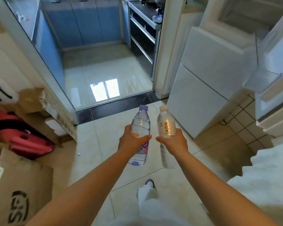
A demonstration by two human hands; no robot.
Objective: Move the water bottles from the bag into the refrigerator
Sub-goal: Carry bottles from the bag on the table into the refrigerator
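My left hand (pixel 131 141) grips a clear water bottle with a purple cap and a pink-purple label (pixel 140 123), held upright in front of me. Beside it, my right hand (pixel 174 141) grips a clear bottle with a white cap and dark printed characters (pixel 166 123). The two bottles are side by side and a little apart. The white refrigerator (pixel 207 79) stands at the right with lower drawers shut, and its upper door (pixel 274 75) hangs open toward me with a shelf bin on it. I do not see the bag.
A glass sliding door frame (pixel 44 66) opens onto a kitchen with blue cabinets and a black oven. Cardboard boxes (pixel 18 190) and a red item (pixel 28 142) crowd the left. Glossy tile floor (pixel 95 144) lies ahead. My leg and shoe (pixel 148 190) are below.
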